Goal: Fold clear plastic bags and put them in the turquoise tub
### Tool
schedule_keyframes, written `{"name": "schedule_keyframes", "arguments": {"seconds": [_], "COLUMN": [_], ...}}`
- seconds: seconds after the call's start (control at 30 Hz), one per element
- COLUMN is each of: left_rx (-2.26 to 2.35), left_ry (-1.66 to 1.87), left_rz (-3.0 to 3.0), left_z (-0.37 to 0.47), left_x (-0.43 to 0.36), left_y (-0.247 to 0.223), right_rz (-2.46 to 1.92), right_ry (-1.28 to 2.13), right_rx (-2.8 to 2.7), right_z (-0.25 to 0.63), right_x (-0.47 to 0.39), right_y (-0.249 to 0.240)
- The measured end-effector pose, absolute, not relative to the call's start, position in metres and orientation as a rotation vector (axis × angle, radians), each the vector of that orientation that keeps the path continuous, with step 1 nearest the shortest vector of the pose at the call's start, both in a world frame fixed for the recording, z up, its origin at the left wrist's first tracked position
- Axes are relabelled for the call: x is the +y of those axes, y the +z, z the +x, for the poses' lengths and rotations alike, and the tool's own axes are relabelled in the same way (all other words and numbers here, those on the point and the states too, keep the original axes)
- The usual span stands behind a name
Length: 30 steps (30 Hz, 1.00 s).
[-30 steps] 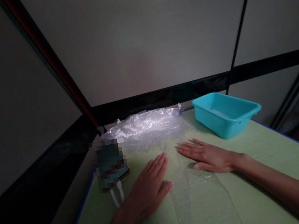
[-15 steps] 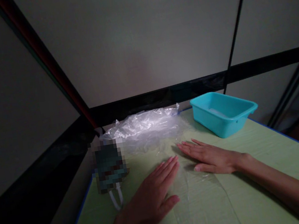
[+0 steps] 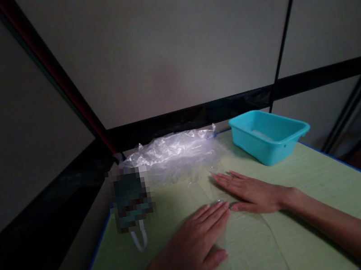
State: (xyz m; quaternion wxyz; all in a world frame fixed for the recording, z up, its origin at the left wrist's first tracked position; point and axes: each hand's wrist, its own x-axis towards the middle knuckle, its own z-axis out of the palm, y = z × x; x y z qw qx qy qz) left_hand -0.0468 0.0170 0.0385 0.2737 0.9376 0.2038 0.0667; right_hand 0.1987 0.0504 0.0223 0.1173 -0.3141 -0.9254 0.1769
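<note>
Green tabletop (image 3: 315,186) bears the clear plastic sheet (image 3: 252,244), flat and central. Left hand (image 3: 197,242), fingers together, has shifted rightward over it, near the thumb of the right hand (image 3: 253,192); both are flattened, gripping nothing, so apparently pressing, not lifting.

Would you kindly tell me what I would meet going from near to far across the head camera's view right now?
Bare left hand → bare right hand → turquoise rectangular plastic tub → large flat grey panel behind the table.
</note>
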Motion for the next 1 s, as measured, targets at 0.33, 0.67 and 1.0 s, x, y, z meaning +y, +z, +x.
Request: {"name": "schedule_keyframes", "arguments": {"seconds": [0.33,0.67,1.0], "left_rx": [0.291,0.274,0.277], "left_ry": [0.626,0.528,0.538], "left_rz": [1.164,1.06,0.935], "left_z": [-0.044,-0.037,-0.037], "left_x": [0.034,0.045,0.049], "left_y": [0.013,0.009,0.011], "right_rz": [-0.606,-0.612,-0.645], "right_ry": [1.626,1.772,1.689], "right_rx": [-1.542,-1.603,-1.642], "right_z": [0.195,0.19,0.193], "right_x": [0.035,0.038,0.041], "right_y": [0.03,0.015,0.013]}}
